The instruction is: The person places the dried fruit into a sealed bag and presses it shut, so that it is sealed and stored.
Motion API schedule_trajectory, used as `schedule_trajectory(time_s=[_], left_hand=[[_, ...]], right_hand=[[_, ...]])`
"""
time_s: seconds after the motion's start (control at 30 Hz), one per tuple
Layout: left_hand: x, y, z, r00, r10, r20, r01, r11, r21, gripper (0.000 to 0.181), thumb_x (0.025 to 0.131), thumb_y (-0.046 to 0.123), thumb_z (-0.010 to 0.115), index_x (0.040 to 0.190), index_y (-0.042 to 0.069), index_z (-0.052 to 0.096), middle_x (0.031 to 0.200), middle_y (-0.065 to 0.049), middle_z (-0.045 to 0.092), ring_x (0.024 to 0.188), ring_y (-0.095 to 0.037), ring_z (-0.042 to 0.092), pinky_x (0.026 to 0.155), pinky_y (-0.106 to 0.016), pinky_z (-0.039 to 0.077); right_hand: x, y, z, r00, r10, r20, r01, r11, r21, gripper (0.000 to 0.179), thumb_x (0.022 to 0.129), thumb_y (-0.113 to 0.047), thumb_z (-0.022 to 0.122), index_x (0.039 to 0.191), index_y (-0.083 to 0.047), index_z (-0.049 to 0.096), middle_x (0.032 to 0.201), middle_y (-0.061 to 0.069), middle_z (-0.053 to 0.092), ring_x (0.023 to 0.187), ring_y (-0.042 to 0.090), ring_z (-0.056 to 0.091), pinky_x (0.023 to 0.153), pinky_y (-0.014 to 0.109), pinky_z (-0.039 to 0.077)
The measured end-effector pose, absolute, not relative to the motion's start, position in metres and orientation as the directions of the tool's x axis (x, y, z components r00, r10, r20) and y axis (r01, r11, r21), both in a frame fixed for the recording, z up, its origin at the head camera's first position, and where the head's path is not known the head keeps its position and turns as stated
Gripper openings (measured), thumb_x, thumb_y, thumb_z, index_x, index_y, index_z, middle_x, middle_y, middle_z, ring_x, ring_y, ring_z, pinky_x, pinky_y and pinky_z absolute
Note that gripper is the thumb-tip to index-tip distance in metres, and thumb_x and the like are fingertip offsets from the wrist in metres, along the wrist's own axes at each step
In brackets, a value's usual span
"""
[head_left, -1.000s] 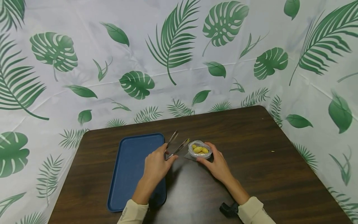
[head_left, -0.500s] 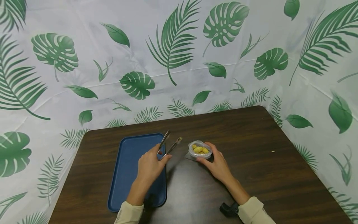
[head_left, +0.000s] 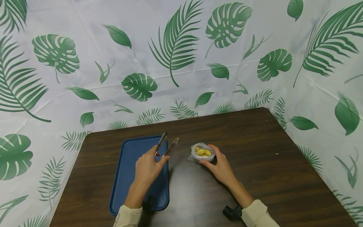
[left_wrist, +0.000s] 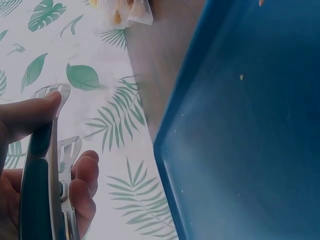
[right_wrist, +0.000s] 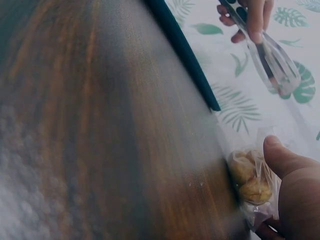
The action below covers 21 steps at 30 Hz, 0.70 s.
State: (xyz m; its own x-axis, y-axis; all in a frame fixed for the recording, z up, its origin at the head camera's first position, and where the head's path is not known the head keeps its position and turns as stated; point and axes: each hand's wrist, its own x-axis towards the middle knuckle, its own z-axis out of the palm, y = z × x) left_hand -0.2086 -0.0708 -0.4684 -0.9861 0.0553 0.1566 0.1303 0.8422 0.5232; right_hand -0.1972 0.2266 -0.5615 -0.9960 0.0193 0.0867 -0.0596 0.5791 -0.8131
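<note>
My left hand (head_left: 147, 167) grips metal tongs (head_left: 171, 147) above the right part of a blue tray (head_left: 129, 183). In the left wrist view the tongs (left_wrist: 39, 195) show dark green handle grips, with thumb on one arm and fingers on the other. Their arms stand apart with nothing visible between the tips. My right hand (head_left: 221, 167) holds the side of a clear plastic bag (head_left: 194, 155), its mouth spread open. Several yellow oval pieces (head_left: 204, 152) lie inside; the right wrist view shows these pieces (right_wrist: 255, 191) as yellow-brown through the plastic.
The tray bears small crumbs (left_wrist: 241, 77). A dark wood-grain table (head_left: 249, 138) carries everything, with a light crumb (head_left: 276, 154) at right. A black device (head_left: 232, 213) sits by the right cuff. Leaf-print cloth (head_left: 181, 94) hangs behind.
My left hand has moved left with the tongs, away from the bag and over the tray. The right hand and the bag have stayed in place.
</note>
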Motion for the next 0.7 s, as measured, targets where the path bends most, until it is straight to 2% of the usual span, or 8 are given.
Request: schedule_trajectory(time_s=[0.27, 0.5, 0.7], left_hand=[[-0.21, -0.077, -0.469, -0.989, 0.037, 0.144, 0.107, 0.85, 0.517, 0.05, 0.087, 0.041, 0.083, 0.118, 0.005, 0.069, 0.085, -0.01, 0.075, 0.048, -0.011, 0.046, 0.049, -0.031, 0.037], [-0.21, -0.084, -0.468, -0.99, 0.007, 0.143, 0.082, 0.847, 0.525, 0.045, 0.086, 0.041, 0.083, 0.112, 0.007, 0.07, 0.071, -0.005, 0.068, 0.045, -0.012, 0.047, 0.048, -0.031, 0.036], [-0.211, -0.092, -0.468, -0.991, -0.013, 0.13, 0.058, 0.851, 0.522, 0.045, 0.087, 0.044, 0.082, 0.109, 0.007, 0.07, 0.066, -0.003, 0.063, 0.046, -0.014, 0.046, 0.049, -0.032, 0.035]], right_hand=[[-0.197, 0.227, -0.562, -0.996, 0.016, 0.086, -0.061, 0.578, -0.814, 0.08, 0.086, -0.051, 0.081, 0.152, -0.025, 0.044, 0.153, 0.013, 0.055, 0.138, 0.047, 0.049, 0.106, 0.07, 0.039], [-0.197, 0.227, -0.561, -0.995, 0.001, 0.103, -0.084, 0.564, -0.822, 0.08, 0.087, -0.047, 0.081, 0.153, -0.023, 0.043, 0.152, 0.015, 0.055, 0.14, 0.047, 0.048, 0.108, 0.07, 0.038], [-0.198, 0.227, -0.562, -0.996, 0.0, 0.092, -0.076, 0.566, -0.821, 0.08, 0.087, -0.05, 0.08, 0.153, -0.024, 0.043, 0.152, 0.015, 0.054, 0.14, 0.047, 0.047, 0.108, 0.071, 0.037]])
